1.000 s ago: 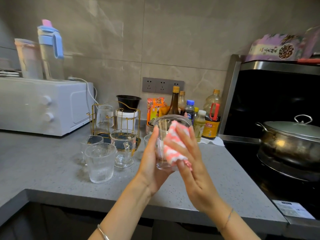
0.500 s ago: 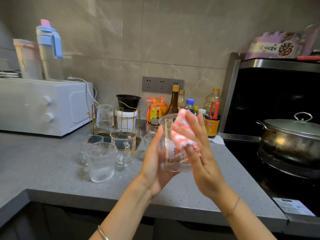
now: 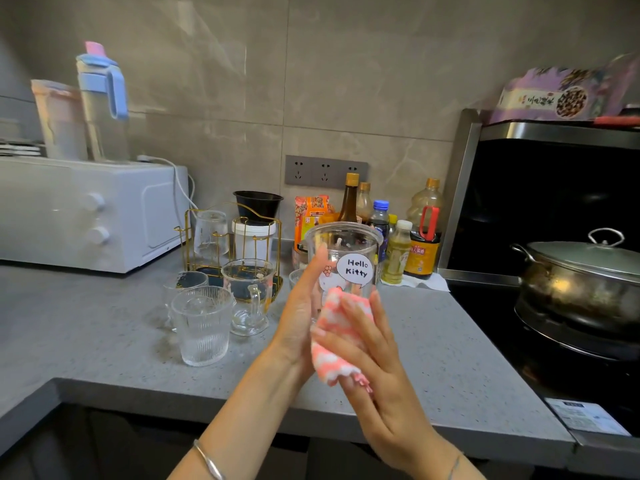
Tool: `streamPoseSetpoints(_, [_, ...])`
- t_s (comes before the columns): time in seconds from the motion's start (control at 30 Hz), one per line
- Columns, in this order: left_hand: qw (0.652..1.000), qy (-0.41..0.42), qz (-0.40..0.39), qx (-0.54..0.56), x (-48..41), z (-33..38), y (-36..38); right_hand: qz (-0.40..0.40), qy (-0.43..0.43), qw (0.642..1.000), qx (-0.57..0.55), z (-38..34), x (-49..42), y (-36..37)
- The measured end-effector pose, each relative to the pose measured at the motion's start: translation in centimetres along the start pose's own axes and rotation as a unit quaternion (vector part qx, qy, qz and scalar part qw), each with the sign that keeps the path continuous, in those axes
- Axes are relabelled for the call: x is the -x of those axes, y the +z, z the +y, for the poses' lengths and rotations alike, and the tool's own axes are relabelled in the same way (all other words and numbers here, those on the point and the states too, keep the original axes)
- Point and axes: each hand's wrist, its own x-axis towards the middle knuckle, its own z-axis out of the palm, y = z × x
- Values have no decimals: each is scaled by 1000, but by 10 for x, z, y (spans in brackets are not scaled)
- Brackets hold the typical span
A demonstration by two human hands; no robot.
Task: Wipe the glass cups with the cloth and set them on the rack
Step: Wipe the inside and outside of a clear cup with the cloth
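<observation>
My left hand [image 3: 299, 318] holds a clear glass cup [image 3: 346, 251] with a cartoon print upright above the counter, thumb on its near side. My right hand [image 3: 375, 370] holds a pink and white cloth [image 3: 337, 344] and presses it against the cup's lower part. A gold wire rack [image 3: 254, 225] stands behind, with one upturned glass [image 3: 210, 233] on it. On the counter in front of the rack stand a ribbed glass [image 3: 202, 327], a handled glass mug [image 3: 247, 296] and another glass [image 3: 185, 284].
A white oven [image 3: 86, 213] sits at the left on the grey counter [image 3: 104, 341]. Sauce and oil bottles [image 3: 420, 237] line the wall. A lidded pot [image 3: 581, 282] rests on the black stove at the right. A black bowl on a white tub [image 3: 256, 223] stands behind the rack.
The cloth under my right hand has slid from the cup's rim down to its lower part, baring the print. The cup stays held in my left hand.
</observation>
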Motion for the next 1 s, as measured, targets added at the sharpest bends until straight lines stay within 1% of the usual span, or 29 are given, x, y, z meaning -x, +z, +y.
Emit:
streamPoseSetpoints(0.07, [1000, -15, -2, -2, 1, 0, 0, 9, -1, 1000, -3, 0, -8, -3])
streamPoseSetpoints(0.17, [1000, -8, 6, -4, 3, 0, -1, 39, 17, 999, -26, 0, -27, -11])
streamPoseSetpoints(0.33, [999, -15, 17, -38, 7, -4, -2, 96, 104, 984, -111, 5, -49, -25])
streamPoseSetpoints(0.53, [999, 11, 25, -45, 6, -3, -1, 62, 59, 991, -99, -2, -32, -11])
streamPoseSetpoints(0.63, [999, 1, 26, -41, 2, -4, -5, 21, 16, 999, -45, -5, -10, -1])
streamPoseSetpoints(0.7, [999, -18, 13, -28, 2, -1, -2, 9, 4, 1000, -12, -4, -5, 0])
streamPoseSetpoints(0.73, [999, -21, 14, -32, 2, 0, -2, 9, 4, 1000, -6, -3, -6, -2])
streamPoseSetpoints(0.8, [997, -6, 20, -74, 0, -2, -4, 15, 8, 1000, 1, -1, -14, -6])
streamPoseSetpoints(0.9, [989, 36, 51, -138, 4, -4, -1, 46, 38, 998, -21, 1, -33, -18])
streamPoseSetpoints(1.0, [992, 32, 42, -117, 9, -7, 3, 62, 56, 995, -55, 4, -46, -28])
